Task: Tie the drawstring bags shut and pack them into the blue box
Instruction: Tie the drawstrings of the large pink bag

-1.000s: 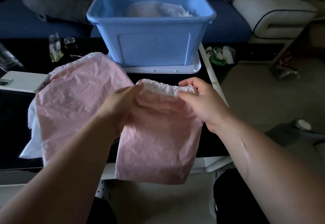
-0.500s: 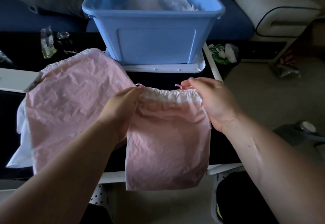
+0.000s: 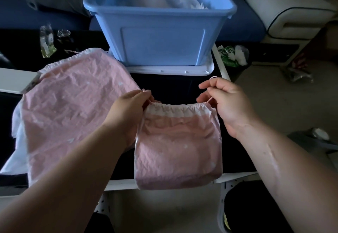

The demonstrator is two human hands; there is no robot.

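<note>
Blue box (image 3: 161,37), black table (image 3: 170,84), sofa (image 3: 247,20) behind

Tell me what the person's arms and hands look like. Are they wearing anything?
Nothing is worn that I can see. The left hand and right hand have no gloves, and no rings or watch show in the dim light. The left forearm and right forearm are bare too, with no sleeves in view.

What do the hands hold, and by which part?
The small pink bag, by its drawstring: left hand pinches it at the top left corner, right hand at the top right.
</note>
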